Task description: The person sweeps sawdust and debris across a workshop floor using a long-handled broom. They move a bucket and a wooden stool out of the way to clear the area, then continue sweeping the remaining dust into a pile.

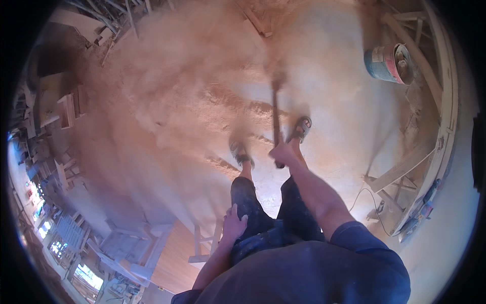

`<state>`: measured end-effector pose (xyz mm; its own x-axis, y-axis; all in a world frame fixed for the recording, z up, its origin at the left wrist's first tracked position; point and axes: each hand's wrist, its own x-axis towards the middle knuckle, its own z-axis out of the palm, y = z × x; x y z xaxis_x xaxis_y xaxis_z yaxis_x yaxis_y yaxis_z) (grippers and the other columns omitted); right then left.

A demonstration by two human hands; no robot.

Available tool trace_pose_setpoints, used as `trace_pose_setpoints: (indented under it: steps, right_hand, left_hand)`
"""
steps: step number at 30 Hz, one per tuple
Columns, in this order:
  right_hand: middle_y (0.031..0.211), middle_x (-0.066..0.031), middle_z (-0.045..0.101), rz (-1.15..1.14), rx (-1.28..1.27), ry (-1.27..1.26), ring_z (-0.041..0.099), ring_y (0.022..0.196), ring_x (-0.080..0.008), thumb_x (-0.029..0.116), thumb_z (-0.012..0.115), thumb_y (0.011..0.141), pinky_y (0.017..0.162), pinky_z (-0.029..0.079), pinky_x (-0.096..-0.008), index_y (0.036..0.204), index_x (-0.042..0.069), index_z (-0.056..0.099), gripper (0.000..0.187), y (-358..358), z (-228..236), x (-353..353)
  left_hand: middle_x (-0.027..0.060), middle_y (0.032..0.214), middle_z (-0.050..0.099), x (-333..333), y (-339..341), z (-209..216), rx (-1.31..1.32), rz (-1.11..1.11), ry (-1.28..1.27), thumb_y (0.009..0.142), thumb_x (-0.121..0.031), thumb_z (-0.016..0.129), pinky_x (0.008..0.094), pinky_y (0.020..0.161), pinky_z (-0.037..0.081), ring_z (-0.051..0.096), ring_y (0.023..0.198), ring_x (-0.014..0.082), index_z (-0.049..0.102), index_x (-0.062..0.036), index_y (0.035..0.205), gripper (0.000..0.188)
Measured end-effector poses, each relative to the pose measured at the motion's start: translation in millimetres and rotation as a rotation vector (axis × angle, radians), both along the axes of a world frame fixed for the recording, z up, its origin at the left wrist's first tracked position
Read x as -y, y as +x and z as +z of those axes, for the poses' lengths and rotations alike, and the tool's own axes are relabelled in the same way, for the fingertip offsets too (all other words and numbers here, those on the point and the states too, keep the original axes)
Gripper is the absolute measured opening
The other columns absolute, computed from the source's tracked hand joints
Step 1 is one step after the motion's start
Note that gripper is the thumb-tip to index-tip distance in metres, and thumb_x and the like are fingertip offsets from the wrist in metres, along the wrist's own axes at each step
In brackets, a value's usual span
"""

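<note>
My right hand (pixel 284 153) is closed round the near end of a dark stick-shaped handle (pixel 276 116). The handle points straight away from me between my feet and a little past them. Its far end is smeared and dim in the dust, so I cannot make out what kind of head it has. Around it lies brown sawdust (pixel 217 96) in ridges on the floor, under a thick haze. My left hand (pixel 234 223) rests on my left thigh near the knee, holding nothing, its fingers laid over the dark cloth.
A blue and red bucket (pixel 387 65) with things inside stands at the far right. Along the right runs a long wooden bench (pixel 445 126), with tools on it and a cord (pixel 357 196) trailing below. Wood pieces (pixel 81 23) crowd the far left; a brown panel (pixel 177 258) is near left.
</note>
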<state>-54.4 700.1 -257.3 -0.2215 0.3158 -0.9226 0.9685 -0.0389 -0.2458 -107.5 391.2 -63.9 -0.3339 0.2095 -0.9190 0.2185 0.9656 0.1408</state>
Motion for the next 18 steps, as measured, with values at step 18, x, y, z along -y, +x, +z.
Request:
trace_pose_setpoints:
  steps: [18]
  right_hand:
    - [0.063, -0.0059, 0.052, -0.734, -0.115, 0.15, 0.052, 0.043, -0.0171, 0.005, 0.054, 0.083, 0.034, 0.042, -0.0327, 0.118, 0.014, 0.048, 0.036, 274, 45, -367]
  left_hand:
    - [0.024, 0.14, 0.053, -217, 37, 74, -0.221, 0.106, 0.142, 0.091, -0.027, 0.065, 0.0461, 0.112, 0.038, 0.046, 0.132, 0.0408, 0.043, 0.0011, 0.144, 0.065]
